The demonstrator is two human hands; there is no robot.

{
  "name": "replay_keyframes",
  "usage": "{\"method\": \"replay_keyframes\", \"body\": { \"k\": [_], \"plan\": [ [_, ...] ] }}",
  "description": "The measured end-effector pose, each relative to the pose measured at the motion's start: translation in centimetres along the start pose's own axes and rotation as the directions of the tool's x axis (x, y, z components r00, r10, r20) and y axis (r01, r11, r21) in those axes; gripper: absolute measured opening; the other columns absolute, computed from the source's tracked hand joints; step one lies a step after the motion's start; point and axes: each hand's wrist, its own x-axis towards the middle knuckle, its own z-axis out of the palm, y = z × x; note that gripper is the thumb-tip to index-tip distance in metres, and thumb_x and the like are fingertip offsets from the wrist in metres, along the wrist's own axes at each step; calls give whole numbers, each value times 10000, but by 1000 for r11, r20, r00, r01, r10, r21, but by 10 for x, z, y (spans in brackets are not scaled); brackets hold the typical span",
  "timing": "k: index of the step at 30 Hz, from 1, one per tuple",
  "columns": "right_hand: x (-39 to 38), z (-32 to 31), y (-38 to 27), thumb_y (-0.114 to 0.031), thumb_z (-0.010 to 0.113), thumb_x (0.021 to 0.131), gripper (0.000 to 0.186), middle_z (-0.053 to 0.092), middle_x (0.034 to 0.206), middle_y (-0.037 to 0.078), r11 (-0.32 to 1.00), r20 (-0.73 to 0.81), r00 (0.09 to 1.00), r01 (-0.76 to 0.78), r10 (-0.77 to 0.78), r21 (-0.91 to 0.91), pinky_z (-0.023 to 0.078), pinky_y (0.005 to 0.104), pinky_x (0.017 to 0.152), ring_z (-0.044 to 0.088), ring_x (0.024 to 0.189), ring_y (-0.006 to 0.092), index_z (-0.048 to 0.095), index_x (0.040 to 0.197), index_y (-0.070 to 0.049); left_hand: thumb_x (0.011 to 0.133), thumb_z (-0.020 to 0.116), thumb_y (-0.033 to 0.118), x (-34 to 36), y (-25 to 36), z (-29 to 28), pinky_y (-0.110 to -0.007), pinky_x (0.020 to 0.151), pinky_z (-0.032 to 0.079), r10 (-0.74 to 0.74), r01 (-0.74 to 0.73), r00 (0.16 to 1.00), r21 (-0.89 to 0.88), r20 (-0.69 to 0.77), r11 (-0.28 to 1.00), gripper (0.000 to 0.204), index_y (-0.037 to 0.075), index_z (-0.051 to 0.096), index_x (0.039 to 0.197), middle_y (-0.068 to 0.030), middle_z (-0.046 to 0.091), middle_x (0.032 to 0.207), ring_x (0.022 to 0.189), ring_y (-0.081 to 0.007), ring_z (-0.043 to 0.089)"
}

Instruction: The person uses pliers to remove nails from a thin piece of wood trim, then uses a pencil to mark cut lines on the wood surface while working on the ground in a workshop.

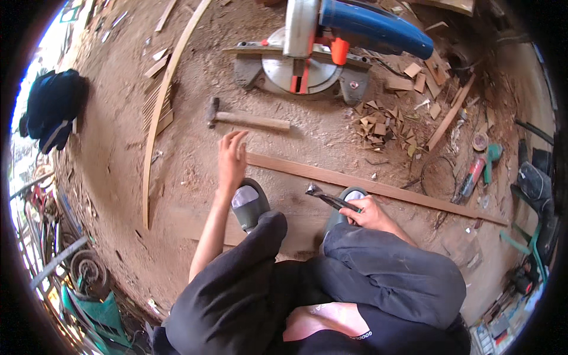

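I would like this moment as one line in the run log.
left hand: open, beside left end of strip | right hand: holds pincers | hammer: on ground | saw: beyond hammer

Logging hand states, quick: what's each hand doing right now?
Left hand: open, beside the wooden strip; contact can't be told.
Right hand: closed, holding a pliers-like tool by its handles.

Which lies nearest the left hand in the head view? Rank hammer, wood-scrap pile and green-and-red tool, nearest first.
1. Hammer, just beyond the left hand
2. Wood-scrap pile, farther right
3. Green-and-red tool, toward the right rim
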Motion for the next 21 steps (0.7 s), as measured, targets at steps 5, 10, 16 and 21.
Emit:
{"method": "replay_keyframes", "body": {
  "k": [5,10,16,21],
  "plan": [
    [33,-5,-31,-278,707,920,295,657,649,72,981,-71,997,9,-23,-194,473,338,585,623,600,181,705,785,-15,844,639,34,-13,-70,-47,-410,912,493,19,1,936,-55,352,998,169,45,714,996,-117,635,1050,1045,-320,595],
    [46,-11,-33,-257,677,937,278,648,748,95,947,18,977,208,-210,-245,471,354,617,631,692,182,702,878,13,857,664,79,-38,-61,-38,-398,832,512,-6,26,940,-54,341,998,127,24,716,959,-119,666,957,947,-300,641],
    [76,-1,-90,-177,609,981,232,713,872,92,967,353,903,-252,245,-26,580,295,679,678,750,134,694,1029,33,853,683,78,-34,-53,-51,-357,728,545,-191,285,872,-152,450,946,135,30,713,975,-120,715,912,795,-265,694],
    [86,23,-102,-110,590,833,186,724,848,149,958,434,885,-40,166,-285,560,417,720,705,791,255,709,934,-9,896,672,96,-44,-39,-56,-342,684,555,-154,196,977,-324,149,926,128,28,702,1000,-145,714,938,793,-246,709]
  ]
}}
